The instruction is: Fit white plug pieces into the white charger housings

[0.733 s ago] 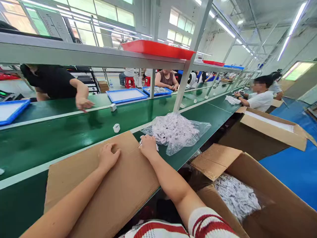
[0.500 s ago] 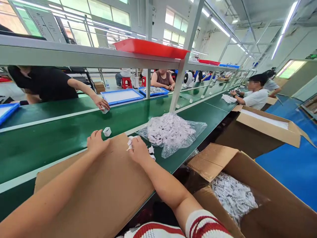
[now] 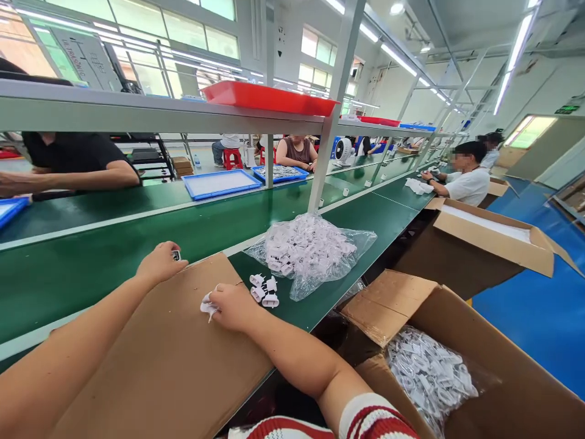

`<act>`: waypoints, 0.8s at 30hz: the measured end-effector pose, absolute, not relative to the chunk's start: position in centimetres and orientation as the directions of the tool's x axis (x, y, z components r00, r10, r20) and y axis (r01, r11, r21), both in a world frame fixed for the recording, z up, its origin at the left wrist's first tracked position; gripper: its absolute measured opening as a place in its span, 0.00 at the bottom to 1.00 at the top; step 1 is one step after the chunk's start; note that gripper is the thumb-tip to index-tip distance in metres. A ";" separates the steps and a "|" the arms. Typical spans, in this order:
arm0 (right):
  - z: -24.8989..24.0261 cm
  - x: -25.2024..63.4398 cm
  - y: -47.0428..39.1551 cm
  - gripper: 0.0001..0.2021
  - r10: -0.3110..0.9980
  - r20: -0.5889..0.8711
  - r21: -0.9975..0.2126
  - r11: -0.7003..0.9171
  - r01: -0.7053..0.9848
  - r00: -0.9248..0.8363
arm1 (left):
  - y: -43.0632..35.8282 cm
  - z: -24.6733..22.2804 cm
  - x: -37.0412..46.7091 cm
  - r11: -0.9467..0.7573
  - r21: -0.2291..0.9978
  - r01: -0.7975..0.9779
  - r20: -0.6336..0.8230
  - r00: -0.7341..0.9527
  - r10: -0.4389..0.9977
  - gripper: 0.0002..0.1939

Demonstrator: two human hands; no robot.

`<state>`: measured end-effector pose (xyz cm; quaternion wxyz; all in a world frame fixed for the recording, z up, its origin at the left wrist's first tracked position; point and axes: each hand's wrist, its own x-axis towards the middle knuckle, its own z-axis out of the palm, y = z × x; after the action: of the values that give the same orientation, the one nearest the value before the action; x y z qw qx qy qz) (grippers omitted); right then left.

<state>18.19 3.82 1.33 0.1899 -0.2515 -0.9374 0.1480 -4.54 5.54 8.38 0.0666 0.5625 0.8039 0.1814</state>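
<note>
At the belt's near edge, my left hand [image 3: 158, 263] is closed round a small white plastic housing [image 3: 176, 255]; the fingers cover most of it, and a dark side shows. My right hand [image 3: 233, 305], over the cardboard sheet [image 3: 169, 347], pinches a white plastic piece [image 3: 209, 306] with thin projecting ends. Whether it is one piece or more I cannot tell. Just right of that hand, several loose white plastic parts [image 3: 264, 291] with prongs lie on the green table. Behind them rests a clear plastic bag [image 3: 315, 250] heaped with similar white parts.
Beyond the cardboard runs the green conveyor belt [image 3: 109, 250]. An open carton [image 3: 503, 366] with bagged white parts stands at lower right. A metal post [image 3: 322, 164] rises behind the bag. Across the belt sit a blue-rimmed tray [image 3: 222, 184] and co-workers. A red tray [image 3: 269, 99] lies overhead.
My left hand has taken the housing off the belt and drawn back left. My right hand has moved left and nearer with its white piece, uncovering the loose parts. The co-worker's hand opposite has withdrawn.
</note>
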 end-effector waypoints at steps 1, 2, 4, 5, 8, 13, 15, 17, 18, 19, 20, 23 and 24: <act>1.4 18.3 3.9 0.08 0.532 0.257 -0.397 0.819 0.414 -0.807 | 4.9 8.3 -4.2 0.293 0.375 0.879 0.078 -0.345 0.935 0.18; 1.4 18.5 4.0 0.09 0.549 0.250 -0.440 0.798 0.411 -0.798 | 4.1 8.1 -3.8 0.291 0.384 0.876 0.051 -0.335 0.941 0.16; 1.3 18.6 4.2 0.12 0.623 0.278 -0.588 0.712 0.384 -0.731 | 2.4 7.4 -2.9 0.299 0.421 0.856 -0.013 -0.324 0.946 0.13; 1.3 18.6 4.3 0.12 0.682 0.293 -0.686 0.638 0.350 -0.670 | 1.5 6.9 -2.5 0.308 0.442 0.843 -0.040 -0.324 0.945 0.13; 1.1 18.3 4.8 0.11 0.831 0.224 -0.924 0.347 0.161 -0.508 | -1.3 5.7 -1.0 0.350 0.608 0.712 -0.173 -0.312 0.934 0.24; 1.1 17.7 4.7 0.18 0.848 0.104 -0.994 0.098 -0.038 -0.519 | -4.2 4.2 1.3 0.349 0.884 0.311 -0.282 -0.242 0.928 0.39; 0.9 17.7 4.6 0.18 0.844 0.122 -0.992 0.121 -0.035 -0.522 | -4.5 3.4 1.9 0.290 0.882 0.371 -0.204 -0.255 0.945 0.33; 0.8 17.8 4.5 0.18 0.845 0.166 -0.981 0.195 0.004 -0.509 | -4.5 2.5 2.4 0.220 0.873 0.435 -0.108 -0.268 0.957 0.30; 0.7 18.0 4.5 0.17 0.841 0.203 -0.965 0.258 0.041 -0.501 | -4.4 2.0 2.6 0.188 0.874 0.447 -0.061 -0.283 0.957 0.30; 0.7 18.2 4.5 0.16 0.830 0.252 -0.937 0.338 0.090 -0.498 | -4.4 1.4 2.8 0.159 0.878 0.452 -0.020 -0.298 0.954 0.30; 0.7 18.4 4.6 0.15 0.805 0.305 -0.890 0.431 0.149 -0.508 | -4.3 1.0 2.9 0.130 0.880 0.458 0.018 -0.304 0.953 0.29; 1.0 19.0 4.6 0.17 0.675 0.410 -0.667 0.680 0.303 -0.613 | -4.3 0.0 3.1 0.063 0.869 0.490 0.088 -0.280 0.956 0.25; 1.1 19.2 4.6 0.19 0.637 0.411 -0.599 0.728 0.333 -0.653 | -4.3 -0.1 3.1 0.056 0.868 0.493 0.091 -0.269 0.959 0.24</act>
<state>19.17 4.63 1.14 0.3116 -0.2768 -0.8758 0.2435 3.10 -4.34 -0.14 0.2735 0.5390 0.6732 0.4260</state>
